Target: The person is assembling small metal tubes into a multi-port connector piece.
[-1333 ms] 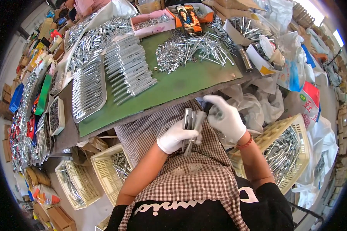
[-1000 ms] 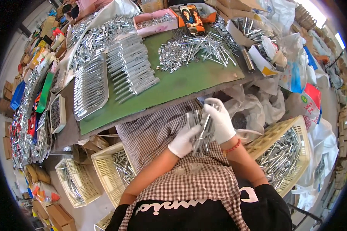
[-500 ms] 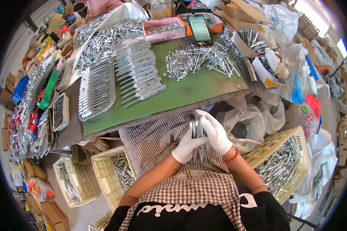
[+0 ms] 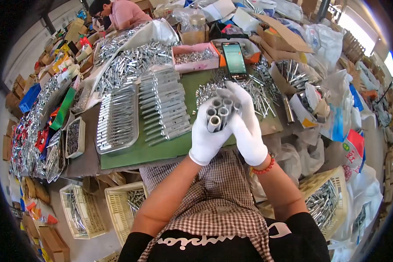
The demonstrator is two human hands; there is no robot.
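A bundle of several short metal tubes (image 4: 223, 108), open ends facing up, is clasped between my white-gloved hands above the table's front edge. My left hand (image 4: 208, 139) wraps the bundle from the left, its fingers closed round it. From the other side my right hand (image 4: 249, 133) presses against the tubes, thumb toward the left hand and long fingers cupped along them. The lower ends of the tubes are hidden by the gloves. Just beyond the hands lie a heap of small metal fittings (image 4: 206, 92) and scattered thin metal rods (image 4: 261, 102).
Assembled metal rods lie in rows on the green tabletop (image 4: 179, 146) and in a clear tray (image 4: 134, 131). A phone (image 4: 234, 61) leans by a pink box (image 4: 194, 64). Cream crates (image 4: 118, 209) stand below. A person (image 4: 126, 15) sits at the far left.
Both hands have risen from my lap with the tubes and moved forward over the table edge. The view has tilted up, bringing the far person further into sight.
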